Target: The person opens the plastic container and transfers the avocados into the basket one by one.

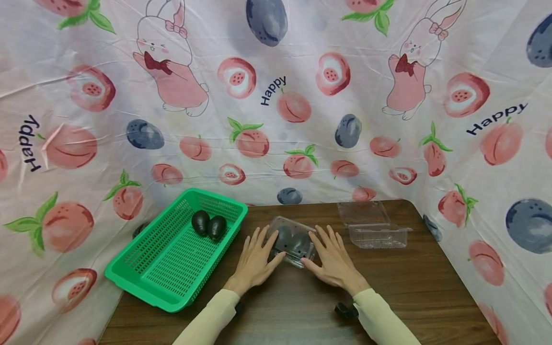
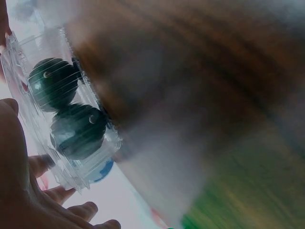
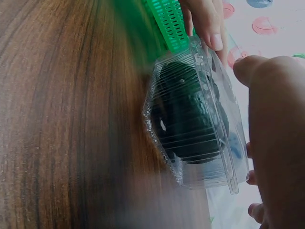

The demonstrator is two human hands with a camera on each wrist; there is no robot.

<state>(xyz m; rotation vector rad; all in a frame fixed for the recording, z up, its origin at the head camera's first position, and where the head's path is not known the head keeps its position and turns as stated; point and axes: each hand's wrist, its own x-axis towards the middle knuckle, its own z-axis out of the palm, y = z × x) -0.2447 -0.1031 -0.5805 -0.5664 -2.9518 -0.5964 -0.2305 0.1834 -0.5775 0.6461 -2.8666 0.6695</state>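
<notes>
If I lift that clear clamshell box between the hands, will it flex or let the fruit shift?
The clamshell box looks like thin ribbed clear plastic, so it will probably flex or crackle under a squeeze. The two avocados inside are rounded and seem loosely seated, so they may roll if it tilts. Its glossy surface may be slippery, so supporting both sides seems wise.

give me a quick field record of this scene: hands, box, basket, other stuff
left hand: fingers straight, pressing the closed clamshell's left side
right hand: fingers straight, pressing its right side
closed clamshell: clear plastic, two dark avocados inside
green basket: two avocados at its far end
open clamshell: empty, right of the hands
table: dark wood
</notes>
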